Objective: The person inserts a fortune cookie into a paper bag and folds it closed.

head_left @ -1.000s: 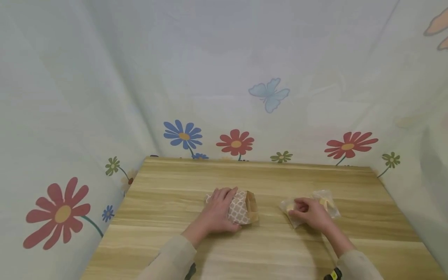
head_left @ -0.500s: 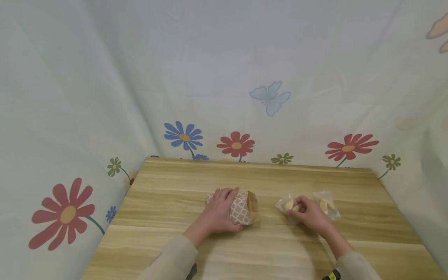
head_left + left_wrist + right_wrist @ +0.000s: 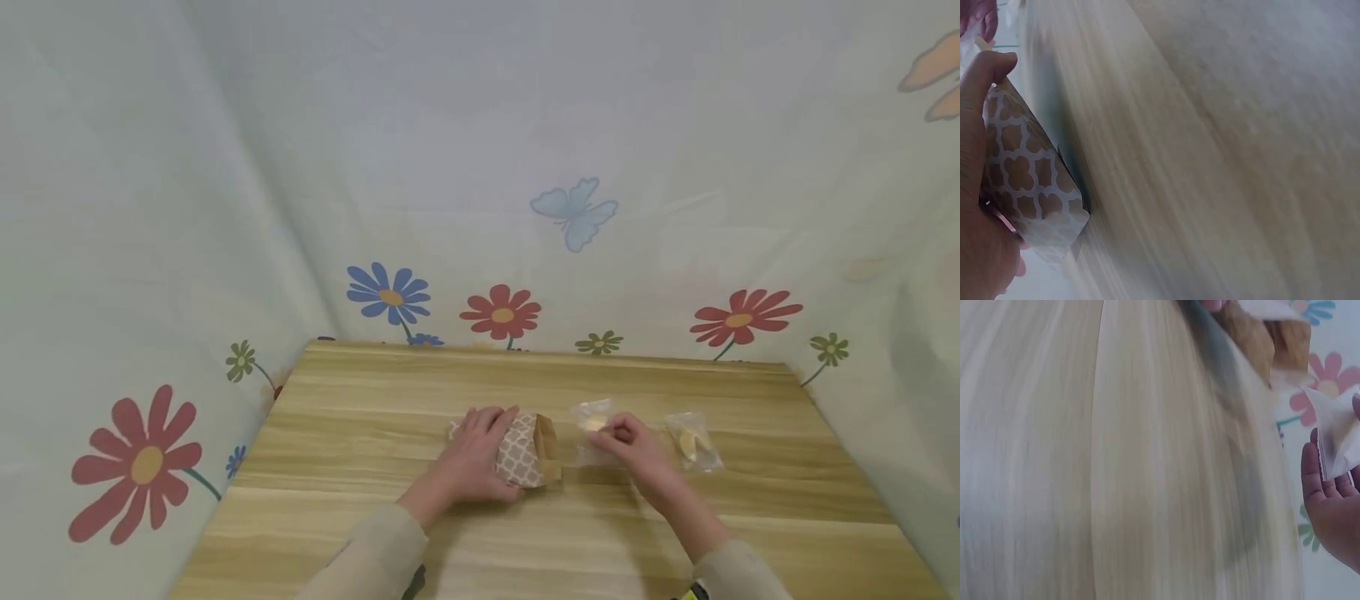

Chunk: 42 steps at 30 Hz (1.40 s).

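Note:
A brown paper bag (image 3: 519,451) with a white lattice pattern lies on its side, its mouth toward the right. My left hand (image 3: 470,461) grips it from the left, thumb along the near side and fingers over the far side; the left wrist view shows the bag (image 3: 1025,165) within the hand (image 3: 982,250). Just right of the bag's mouth, my right hand (image 3: 637,454) pinches a small clear packet (image 3: 592,414) with pale yellow pieces inside. In the right wrist view this packet (image 3: 1338,434) hangs from the fingers, its contents unclear.
A second clear packet (image 3: 694,442) with yellowish pieces lies on the wooden table (image 3: 420,379), to the right of my right hand. Behind the table hangs a pale cloth (image 3: 450,167) printed with flowers and butterflies.
My right hand has picked up the nearer packet and carried it left toward the bag's mouth. The other packet stays where it lay, and the left hand keeps its grip on the bag.

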Each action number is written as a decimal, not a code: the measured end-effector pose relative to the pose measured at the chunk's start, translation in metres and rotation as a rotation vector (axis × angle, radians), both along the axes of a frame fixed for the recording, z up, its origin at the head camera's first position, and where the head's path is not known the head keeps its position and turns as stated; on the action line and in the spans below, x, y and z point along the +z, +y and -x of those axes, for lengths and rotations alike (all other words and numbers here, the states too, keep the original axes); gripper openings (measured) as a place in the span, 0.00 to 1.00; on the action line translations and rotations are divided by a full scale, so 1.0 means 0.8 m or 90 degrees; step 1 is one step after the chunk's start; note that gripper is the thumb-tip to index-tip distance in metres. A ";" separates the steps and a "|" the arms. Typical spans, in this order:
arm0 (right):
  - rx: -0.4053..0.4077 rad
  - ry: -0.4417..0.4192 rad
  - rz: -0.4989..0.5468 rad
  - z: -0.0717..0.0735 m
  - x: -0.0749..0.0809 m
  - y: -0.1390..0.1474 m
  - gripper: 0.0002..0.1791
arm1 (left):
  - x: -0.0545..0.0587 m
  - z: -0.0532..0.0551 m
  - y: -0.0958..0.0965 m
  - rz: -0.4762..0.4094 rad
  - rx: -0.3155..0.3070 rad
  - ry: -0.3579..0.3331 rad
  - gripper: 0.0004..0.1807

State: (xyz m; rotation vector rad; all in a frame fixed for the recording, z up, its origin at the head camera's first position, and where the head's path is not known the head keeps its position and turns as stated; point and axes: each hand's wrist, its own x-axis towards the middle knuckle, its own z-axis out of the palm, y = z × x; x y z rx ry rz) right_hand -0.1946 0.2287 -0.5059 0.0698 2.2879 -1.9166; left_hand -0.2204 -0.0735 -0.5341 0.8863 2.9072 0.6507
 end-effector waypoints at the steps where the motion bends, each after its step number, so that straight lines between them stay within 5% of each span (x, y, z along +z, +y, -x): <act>1: -0.002 -0.001 0.013 0.000 0.000 -0.004 0.15 | 0.000 0.000 0.001 0.000 -0.003 0.001 0.69; 12: -0.051 0.026 0.026 -0.005 -0.006 -0.037 0.20 | -0.004 -0.001 0.012 0.005 -0.010 0.003 0.70; 42: -0.033 0.125 -0.092 -0.018 -0.018 -0.059 0.14 | -0.006 -0.008 0.012 0.002 -0.004 0.062 0.69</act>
